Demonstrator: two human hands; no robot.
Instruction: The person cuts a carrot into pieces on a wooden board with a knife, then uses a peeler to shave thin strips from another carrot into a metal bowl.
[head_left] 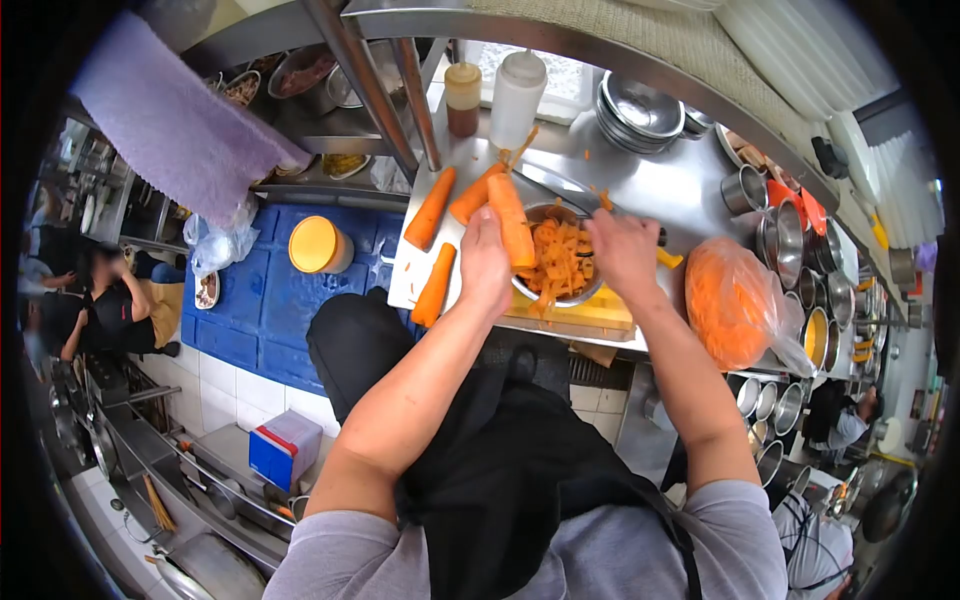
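My left hand (484, 262) is closed around a large carrot (511, 222), held at a tilt over the rim of a metal bowl (556, 301). Orange carrot peelings (558, 262) heap up in the bowl, some hanging over its near edge. Closed on a dark-handled peeler (586, 248), my right hand (626, 252) is over the bowl's right side, and the fingers hide most of the tool. Left of the bowl lie a whole carrot (430, 208), another carrot (434, 286) nearer me, and a third carrot (468, 200) partly behind the held one.
A plastic bag of shredded orange food (728, 305) sits at right. A yellow board (590, 318) lies under the bowl. Squeeze bottles (518, 100) and stacked metal bowls (640, 110) stand behind. A yellow-lidded tub (321, 246) is on the blue surface (250, 300). Other people are farther off.
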